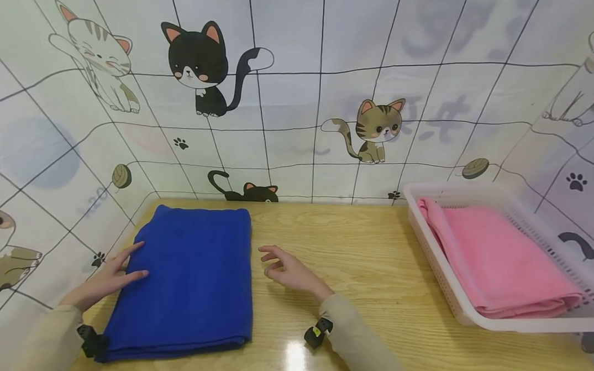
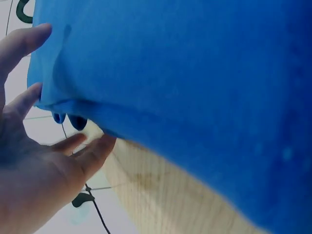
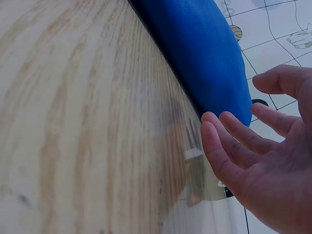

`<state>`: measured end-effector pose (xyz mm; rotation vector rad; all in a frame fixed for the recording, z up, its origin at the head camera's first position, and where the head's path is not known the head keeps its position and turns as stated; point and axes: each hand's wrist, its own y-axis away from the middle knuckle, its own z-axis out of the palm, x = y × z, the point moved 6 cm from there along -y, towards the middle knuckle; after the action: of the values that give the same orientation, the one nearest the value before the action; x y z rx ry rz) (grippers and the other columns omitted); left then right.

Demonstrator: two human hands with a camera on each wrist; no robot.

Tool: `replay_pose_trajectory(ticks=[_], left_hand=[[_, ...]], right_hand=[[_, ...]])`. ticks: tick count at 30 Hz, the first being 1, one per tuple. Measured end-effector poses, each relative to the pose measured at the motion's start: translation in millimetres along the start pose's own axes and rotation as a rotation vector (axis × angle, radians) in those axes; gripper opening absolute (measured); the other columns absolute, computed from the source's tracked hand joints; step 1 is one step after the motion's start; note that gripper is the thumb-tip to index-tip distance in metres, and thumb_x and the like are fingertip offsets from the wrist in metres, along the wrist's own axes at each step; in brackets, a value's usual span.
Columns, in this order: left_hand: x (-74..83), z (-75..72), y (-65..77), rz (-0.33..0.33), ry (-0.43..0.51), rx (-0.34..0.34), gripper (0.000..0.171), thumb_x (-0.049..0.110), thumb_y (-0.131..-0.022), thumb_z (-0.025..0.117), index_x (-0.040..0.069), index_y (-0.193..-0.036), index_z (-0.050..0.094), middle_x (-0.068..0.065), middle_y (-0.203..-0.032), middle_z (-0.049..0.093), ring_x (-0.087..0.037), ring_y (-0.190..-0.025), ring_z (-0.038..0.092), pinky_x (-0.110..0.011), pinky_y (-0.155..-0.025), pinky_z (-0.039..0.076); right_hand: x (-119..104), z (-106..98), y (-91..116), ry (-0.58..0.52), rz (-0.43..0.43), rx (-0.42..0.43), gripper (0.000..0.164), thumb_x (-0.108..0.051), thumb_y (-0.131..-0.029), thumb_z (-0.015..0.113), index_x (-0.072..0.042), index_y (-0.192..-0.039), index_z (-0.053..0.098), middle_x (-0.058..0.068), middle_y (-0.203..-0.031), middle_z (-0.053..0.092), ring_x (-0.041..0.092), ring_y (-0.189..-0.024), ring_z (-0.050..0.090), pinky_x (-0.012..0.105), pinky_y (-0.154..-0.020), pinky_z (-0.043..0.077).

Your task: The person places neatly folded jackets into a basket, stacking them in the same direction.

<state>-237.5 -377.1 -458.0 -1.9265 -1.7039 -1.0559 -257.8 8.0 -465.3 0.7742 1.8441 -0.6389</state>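
Observation:
A folded blue cloth (image 1: 193, 275) lies flat on the left part of the wooden table, its layered edge toward the front. My left hand (image 1: 106, 279) is at the cloth's left side, thumb and forefinger over its top. In the left wrist view, the other fingers of the left hand (image 2: 53, 161) reach along the cloth's lower edge. To the right of the cloth, my right hand (image 1: 293, 271) hovers above the wood, a short gap from the cloth's right edge. Its fingers (image 3: 239, 146) are loosely bent and hold nothing.
A white plastic basket (image 1: 433, 263) stands at the right of the table (image 1: 334, 237), with a folded pink cloth (image 1: 508, 255) in it. A sheet with cartoon cats and grid lines (image 1: 291, 96) hangs behind and along both sides. Each sleeve carries a small black wrist camera (image 1: 317, 333).

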Motion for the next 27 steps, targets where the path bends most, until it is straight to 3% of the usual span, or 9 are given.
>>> replay_pose_trajectory(ticks=[6, 13, 16, 21, 27], left_hand=[[-8.5, 4.1, 0.7, -0.029, 0.115, -0.112, 0.087, 0.019, -0.096, 0.060, 0.001, -0.153, -0.003, -0.044, -0.144, 0.001, -0.068, -0.124, 0.015, -0.070, -0.090, 0.036], [-11.9, 3.4, -2.1, -0.058, 0.179, -0.153, 0.084, 0.019, -0.097, 0.059, 0.005, -0.153, -0.002, -0.044, -0.140, 0.010, -0.062, -0.122, 0.032, -0.062, -0.092, 0.041], [-12.1, 4.5, -2.4, -0.058, 0.234, -0.177, 0.083, 0.017, -0.097, 0.058, 0.007, -0.152, -0.004, -0.042, -0.143, 0.005, -0.062, -0.123, 0.032, -0.062, -0.093, 0.041], [-12.4, 5.5, -2.6, -0.055, 0.276, -0.179, 0.082, 0.016, -0.098, 0.057, 0.009, -0.152, -0.005, -0.040, -0.146, -0.003, -0.064, -0.126, 0.025, -0.064, -0.094, 0.039], [-11.8, 6.6, -0.9, -0.056, 0.275, -0.161, 0.083, 0.015, -0.097, 0.058, 0.007, -0.152, -0.003, -0.041, -0.146, 0.000, -0.062, -0.124, 0.029, -0.062, -0.092, 0.042]], right_hand=[[3, 5, -2, -0.027, 0.003, -0.020, 0.054, -0.005, -0.096, 0.053, -0.003, -0.147, 0.035, 0.022, -0.131, 0.050, 0.033, -0.114, 0.055, 0.030, -0.089, 0.048], [5, 5, -2, 0.010, 0.059, -0.024, 0.060, -0.012, -0.096, 0.057, -0.009, -0.150, 0.032, 0.019, -0.133, 0.050, 0.027, -0.113, 0.056, 0.031, -0.088, 0.048], [6, 6, -3, 0.019, 0.081, -0.036, 0.064, -0.015, -0.095, 0.060, -0.011, -0.151, 0.029, 0.018, -0.133, 0.050, 0.022, -0.109, 0.058, 0.029, -0.085, 0.049], [4, 11, -12, 0.022, 0.090, -0.060, 0.073, -0.017, -0.093, 0.064, -0.014, -0.154, 0.023, 0.021, -0.133, 0.050, 0.019, -0.105, 0.061, 0.027, -0.081, 0.050], [0, 24, -26, 0.022, 0.077, -0.043, 0.082, -0.024, -0.091, 0.068, -0.018, -0.155, 0.017, 0.022, -0.138, 0.046, 0.022, -0.111, 0.058, 0.028, -0.086, 0.049]])
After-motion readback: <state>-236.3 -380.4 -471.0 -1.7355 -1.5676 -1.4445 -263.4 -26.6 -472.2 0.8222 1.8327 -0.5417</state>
